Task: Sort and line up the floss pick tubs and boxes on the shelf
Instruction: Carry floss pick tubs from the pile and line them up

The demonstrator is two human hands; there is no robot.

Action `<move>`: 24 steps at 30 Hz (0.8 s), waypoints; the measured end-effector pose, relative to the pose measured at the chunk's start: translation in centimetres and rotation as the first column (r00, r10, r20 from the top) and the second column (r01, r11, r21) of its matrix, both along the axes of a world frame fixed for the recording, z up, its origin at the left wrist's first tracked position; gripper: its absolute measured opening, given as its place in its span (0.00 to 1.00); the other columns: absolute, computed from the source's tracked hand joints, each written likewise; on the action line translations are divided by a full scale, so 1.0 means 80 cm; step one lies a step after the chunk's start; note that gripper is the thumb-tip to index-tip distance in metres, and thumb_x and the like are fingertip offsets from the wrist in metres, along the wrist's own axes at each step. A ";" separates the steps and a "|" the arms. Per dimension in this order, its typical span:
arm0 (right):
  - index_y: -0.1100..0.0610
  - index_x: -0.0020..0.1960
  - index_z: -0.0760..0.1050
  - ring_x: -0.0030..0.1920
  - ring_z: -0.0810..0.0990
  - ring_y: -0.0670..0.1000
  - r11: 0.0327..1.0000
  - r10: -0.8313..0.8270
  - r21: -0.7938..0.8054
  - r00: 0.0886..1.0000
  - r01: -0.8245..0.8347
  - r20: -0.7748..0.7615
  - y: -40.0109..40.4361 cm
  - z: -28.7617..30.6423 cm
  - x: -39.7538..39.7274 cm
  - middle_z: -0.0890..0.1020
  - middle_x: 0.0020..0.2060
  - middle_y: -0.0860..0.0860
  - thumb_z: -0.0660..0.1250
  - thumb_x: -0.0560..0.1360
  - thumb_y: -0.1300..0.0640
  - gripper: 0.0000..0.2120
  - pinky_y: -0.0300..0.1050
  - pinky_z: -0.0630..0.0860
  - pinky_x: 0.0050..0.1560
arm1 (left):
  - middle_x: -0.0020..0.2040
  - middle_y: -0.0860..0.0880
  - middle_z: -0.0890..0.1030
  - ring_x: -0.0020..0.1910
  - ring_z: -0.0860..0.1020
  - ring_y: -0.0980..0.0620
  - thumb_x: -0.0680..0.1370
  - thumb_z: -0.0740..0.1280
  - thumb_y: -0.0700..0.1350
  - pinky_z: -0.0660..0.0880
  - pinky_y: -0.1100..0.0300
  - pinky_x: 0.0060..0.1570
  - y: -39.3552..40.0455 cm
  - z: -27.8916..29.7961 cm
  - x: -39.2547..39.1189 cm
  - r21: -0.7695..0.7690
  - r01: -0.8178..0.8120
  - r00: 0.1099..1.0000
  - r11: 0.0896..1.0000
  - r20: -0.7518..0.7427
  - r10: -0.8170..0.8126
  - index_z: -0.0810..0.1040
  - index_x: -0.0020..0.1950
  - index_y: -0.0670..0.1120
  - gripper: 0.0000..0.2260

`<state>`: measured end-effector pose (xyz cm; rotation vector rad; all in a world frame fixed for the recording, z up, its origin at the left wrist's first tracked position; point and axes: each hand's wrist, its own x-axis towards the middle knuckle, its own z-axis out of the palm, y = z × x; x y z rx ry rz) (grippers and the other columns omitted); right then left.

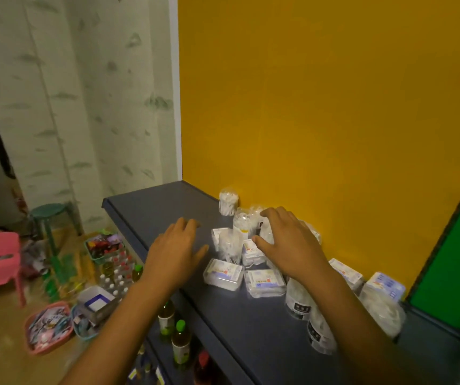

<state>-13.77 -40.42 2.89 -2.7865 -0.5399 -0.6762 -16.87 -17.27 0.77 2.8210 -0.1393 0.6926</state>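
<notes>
Floss pick tubs (229, 203) and flat boxes (224, 274) crowd the right half of a dark shelf (151, 207) against a yellow wall (320, 107), unsorted: one tub stands alone at the back, others cluster in the middle, two boxes lie side by side near the front, and more tubs and boxes trail off to the right. The person's right hand (284, 240) reaches over the middle cluster with fingers spread and slightly curved above a clear tub (244, 222), apparently about to take it; motion blur hides whether it has actually closed on anything. The left hand (177, 247) hovers flat with relaxed fingers, holding nothing, over the bare stretch of shelf, likely marking where a row will start. Bottles (180, 343) fill the lower shelf.
</notes>
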 end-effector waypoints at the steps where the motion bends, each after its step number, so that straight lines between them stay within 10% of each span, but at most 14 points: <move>1: 0.50 0.69 0.65 0.63 0.71 0.52 1.000 -0.019 -0.004 1.000 0.019 0.001 0.003 0.000 0.004 0.73 0.64 0.50 0.61 0.78 0.41 0.23 0.48 0.70 0.59 | 0.65 0.47 0.72 0.61 0.74 0.46 0.78 0.63 0.56 0.74 0.52 0.54 0.002 -0.002 0.010 -0.005 0.020 1.000 1.000 -0.003 -0.020 0.68 0.69 0.48 0.22; 24: 0.50 0.67 0.66 0.61 0.73 0.52 0.840 -0.523 0.090 0.842 0.536 -0.134 0.051 -0.035 0.073 0.72 0.64 0.49 0.64 0.77 0.44 0.21 0.48 0.73 0.56 | 0.65 0.50 0.72 0.61 0.74 0.49 0.77 0.67 0.54 0.74 0.52 0.56 0.015 -0.036 0.258 -0.313 0.614 0.755 0.725 -0.035 -0.655 0.68 0.67 0.51 0.21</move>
